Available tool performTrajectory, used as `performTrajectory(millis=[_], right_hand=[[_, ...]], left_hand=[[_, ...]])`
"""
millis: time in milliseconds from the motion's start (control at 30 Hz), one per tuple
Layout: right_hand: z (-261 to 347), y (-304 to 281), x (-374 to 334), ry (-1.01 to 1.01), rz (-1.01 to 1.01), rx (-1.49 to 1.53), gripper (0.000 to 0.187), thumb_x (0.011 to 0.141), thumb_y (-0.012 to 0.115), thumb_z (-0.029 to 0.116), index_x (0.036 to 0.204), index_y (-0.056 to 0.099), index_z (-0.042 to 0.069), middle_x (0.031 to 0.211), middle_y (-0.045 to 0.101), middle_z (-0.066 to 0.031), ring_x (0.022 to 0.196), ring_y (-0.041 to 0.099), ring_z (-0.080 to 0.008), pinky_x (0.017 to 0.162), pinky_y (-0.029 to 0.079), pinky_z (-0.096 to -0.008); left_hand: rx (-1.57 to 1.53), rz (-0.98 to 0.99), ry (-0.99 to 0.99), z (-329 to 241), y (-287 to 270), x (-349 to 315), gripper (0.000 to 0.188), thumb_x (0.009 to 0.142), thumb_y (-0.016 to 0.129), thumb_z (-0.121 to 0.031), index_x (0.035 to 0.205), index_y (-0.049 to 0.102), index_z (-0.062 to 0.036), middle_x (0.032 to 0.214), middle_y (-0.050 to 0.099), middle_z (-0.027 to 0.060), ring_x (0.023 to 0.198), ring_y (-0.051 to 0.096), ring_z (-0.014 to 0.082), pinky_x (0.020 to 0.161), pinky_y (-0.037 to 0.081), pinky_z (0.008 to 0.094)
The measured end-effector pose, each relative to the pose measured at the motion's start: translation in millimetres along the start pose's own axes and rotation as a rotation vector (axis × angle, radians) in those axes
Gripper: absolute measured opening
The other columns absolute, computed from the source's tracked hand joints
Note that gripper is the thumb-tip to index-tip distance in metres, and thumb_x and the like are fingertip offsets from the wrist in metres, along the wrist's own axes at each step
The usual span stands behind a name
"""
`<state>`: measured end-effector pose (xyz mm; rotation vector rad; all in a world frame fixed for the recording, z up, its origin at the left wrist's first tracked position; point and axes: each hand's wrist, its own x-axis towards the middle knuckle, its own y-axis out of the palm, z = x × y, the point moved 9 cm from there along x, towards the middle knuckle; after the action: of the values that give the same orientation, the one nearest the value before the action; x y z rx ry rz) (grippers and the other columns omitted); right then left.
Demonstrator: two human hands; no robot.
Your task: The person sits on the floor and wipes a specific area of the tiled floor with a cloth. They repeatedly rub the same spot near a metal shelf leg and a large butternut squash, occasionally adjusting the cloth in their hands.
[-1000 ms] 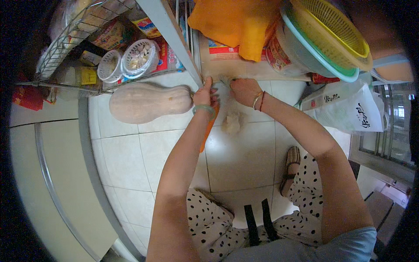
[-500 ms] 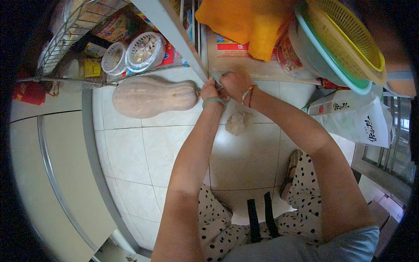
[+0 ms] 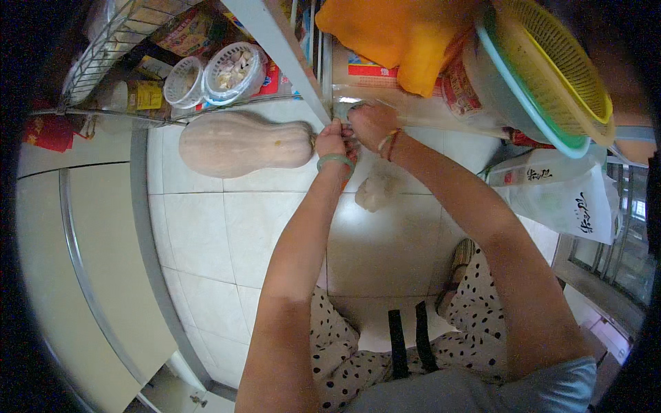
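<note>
My left hand (image 3: 332, 142) is closed beside the lower end of a pale shelf post (image 3: 286, 62), its fingers bunched together. Right next to it, my right hand (image 3: 375, 126) is curled with its knuckles up. Whatever the fingers grip is too small and hidden to name. A shiny clear plastic sheet (image 3: 365, 100) shows just beyond my right hand. Below the hands, a crumpled translucent plastic bag (image 3: 377, 191) lies on the tiled floor. A long tan squash (image 3: 241, 144) rests on its side to the left of my left hand, its stem end toward it.
Wire shelving on the left holds a white basket of garlic (image 3: 234, 72) and a smaller white basket (image 3: 184, 82). An orange cloth (image 3: 392, 38) hangs over a carton at the back. Stacked colanders (image 3: 551, 62) and a white plastic bag (image 3: 585, 199) stand right. A cabinet (image 3: 89, 261) borders the left.
My right hand has turned slightly and lowered a little, showing more clear plastic beyond it. My left hand stays at the post. The whole view has shifted slightly.
</note>
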<state>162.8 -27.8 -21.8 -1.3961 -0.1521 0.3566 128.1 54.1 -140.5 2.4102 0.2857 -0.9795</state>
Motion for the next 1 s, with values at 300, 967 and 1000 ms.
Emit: performTrajectory(millis=[300,967,1000], right_hand=[[-9.0,41.4,-51.8,0.001,0.311,0.253,0.03,0.077,0.056,0.03,0.08,0.061,0.001,0.077,0.061,-0.0207,0.074,0.061,-0.0369,0.065,0.049,-0.0454],[17.7,2.1,-4.9,-0.195,-0.166,-0.104,0.017,0.078,0.053,0.017,0.076,0.063,0.003,0.077,0.064,-0.0161,0.079,0.064,-0.0294,0.065,0.051,-0.0415],[12.0,0.9,-8.1,-0.119,-0.093,-0.088,0.017,0.078,0.053,0.017,0.076,0.063,0.003,0.078,0.064,-0.0161,0.079,0.064,-0.029,0.064,0.052,-0.0409]], left_hand=[[0.155,-0.019,0.01,-14.6,2.8,-10.1,0.017,0.089,0.046,-0.024,0.087,0.051,-0.008,0.07,0.054,0.0039,0.036,0.038,0.0145,0.029,0.028,0.0289],[0.065,-0.163,0.173,-12.4,-6.1,14.4,0.027,0.087,0.056,-0.027,0.075,0.054,-0.003,0.061,0.055,0.0057,0.044,0.046,0.0167,0.037,0.035,0.032],[0.13,-0.214,0.139,-15.3,-1.3,-3.3,0.028,0.088,0.056,-0.028,0.071,0.052,-0.0052,0.058,0.053,0.0047,0.039,0.044,0.0153,0.033,0.032,0.031]])
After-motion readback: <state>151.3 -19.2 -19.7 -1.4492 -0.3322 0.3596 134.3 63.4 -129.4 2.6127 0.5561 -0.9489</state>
